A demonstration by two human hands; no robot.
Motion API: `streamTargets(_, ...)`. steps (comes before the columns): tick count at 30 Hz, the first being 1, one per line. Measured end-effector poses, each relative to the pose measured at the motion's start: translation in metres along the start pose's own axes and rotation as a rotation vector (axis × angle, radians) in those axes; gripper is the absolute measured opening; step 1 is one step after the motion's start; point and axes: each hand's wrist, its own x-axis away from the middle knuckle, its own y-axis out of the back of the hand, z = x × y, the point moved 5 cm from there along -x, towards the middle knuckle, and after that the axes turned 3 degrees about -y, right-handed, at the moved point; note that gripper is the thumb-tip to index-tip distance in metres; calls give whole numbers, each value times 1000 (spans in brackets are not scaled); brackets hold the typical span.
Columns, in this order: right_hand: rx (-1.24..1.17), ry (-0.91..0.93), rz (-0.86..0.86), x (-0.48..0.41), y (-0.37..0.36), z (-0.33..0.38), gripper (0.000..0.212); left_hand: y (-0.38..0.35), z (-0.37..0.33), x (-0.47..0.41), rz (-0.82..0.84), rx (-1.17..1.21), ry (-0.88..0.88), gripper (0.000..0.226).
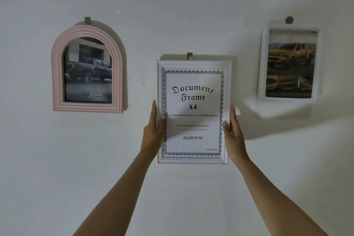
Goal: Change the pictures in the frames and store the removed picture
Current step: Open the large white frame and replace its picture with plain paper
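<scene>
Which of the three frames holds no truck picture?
The middle white frame: it shows a Document Frame A4 sheet. The pink arched frame and right frame show trucks.

wall [182,5]: plain white, faint scuffs | light: dim, soft shadows | hooks [87,20]: grey

The room is dim, and the wall [182,15] reads a flat grey-white that darkens towards the lower corners. Light seems to come from low on the left. The pink frame [57,74] at the left throws a soft shadow up and to its right, and the middle frame [191,160] leaves a faint one along its top. A broad dark band of shadow lies under the right frame [262,63], which looks smeared and soft, its picture hard to read. The middle frame's print is sharp, with grey patches crossing the paper. The pink frame's glass carries a pale reflection. Towards the edges, straight lines lean and bow.
</scene>
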Motion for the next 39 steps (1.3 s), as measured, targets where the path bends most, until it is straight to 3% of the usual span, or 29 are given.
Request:
streamTargets(12, 203, 47, -23, -1, 2, 3, 53, 3, -1, -3, 40, -115, 13, 57)
streamTargets(19, 185, -41, -15, -1, -4, 2, 58, 11, -8, -6, 73, -196, 37, 59)
streamTargets(26, 210, 0, 19, -2, 5, 5, 56, 3, -11, 0, 129, -208, -1, 58)
streamTargets(39, 160, 36, 22, 0, -6, 14, 52, 13, -6, 0, 52, -150, 15, 58)
